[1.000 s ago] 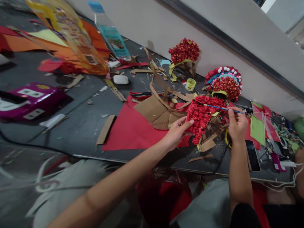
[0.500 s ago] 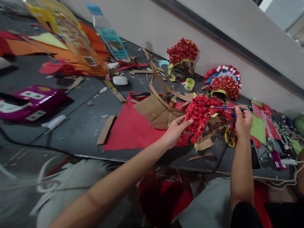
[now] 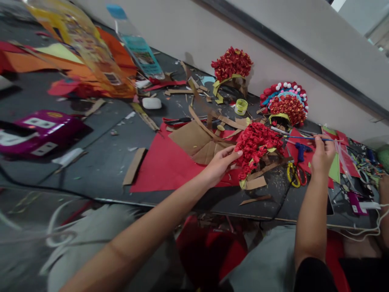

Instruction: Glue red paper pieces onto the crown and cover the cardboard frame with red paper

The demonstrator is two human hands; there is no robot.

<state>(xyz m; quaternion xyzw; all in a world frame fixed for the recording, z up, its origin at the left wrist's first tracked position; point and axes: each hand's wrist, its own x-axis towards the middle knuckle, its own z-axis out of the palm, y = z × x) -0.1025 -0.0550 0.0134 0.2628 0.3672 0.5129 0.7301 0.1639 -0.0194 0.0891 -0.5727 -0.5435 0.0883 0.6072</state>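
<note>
My left hand grips the left edge of a piece covered in crumpled red paper flowers, thumb on top. A thin blue brush is pinched in my right hand, its tip pointing left near the flowers' right edge. Beneath lie red paper and brown cardboard. A small open yellow jar stands behind the flowers. Right of them lie a blue glue gun and yellow-and-red scissors.
Two finished-looking flower headpieces stand by the wall. Two bottles, a white case and a purple device are at the left. Cardboard scraps lie around. A person's arm shows at the right edge.
My right hand has moved right with the brush, drawing its tip back from over the flowers. The glue gun now shows more fully. The flower piece has shifted slightly left.
</note>
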